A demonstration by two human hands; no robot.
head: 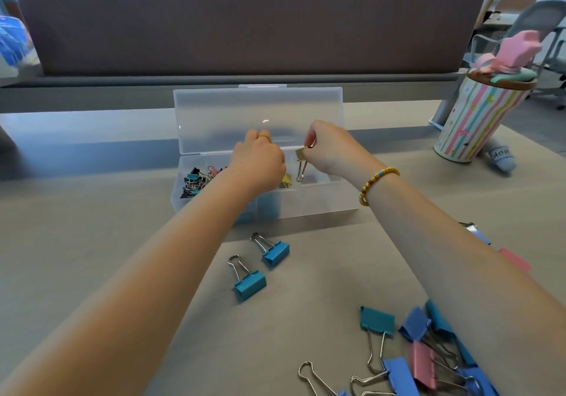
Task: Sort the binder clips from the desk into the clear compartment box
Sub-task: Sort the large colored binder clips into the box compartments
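Observation:
The clear compartment box (pixel 324 202) stands open mid-desk, lid (pixel 257 117) tilted back. Its left compartment holds several small mixed-colour clips (pixel 196 179). A yellow clip (pixel 286 179) lies in the middle part. My right hand (pixel 332 147) pinches a gold binder clip (pixel 301 158) over the box, wire handles hanging down. My left hand (pixel 258 158) hovers over the box's middle with fingers curled; what it holds is hidden. Two blue clips (pixel 274 250) (pixel 248 282) lie in front of the box. A pile of larger blue, teal and pink clips (pixel 428 343) sits at the near right.
A striped cup (pixel 477 120) with a pink lid ornament stands at the far right, a small grey object (pixel 500 158) beside it. A dark partition (pixel 245 19) runs along the desk's back edge. A pink clip (pixel 514 259) and a metal handle peek out beyond my right forearm.

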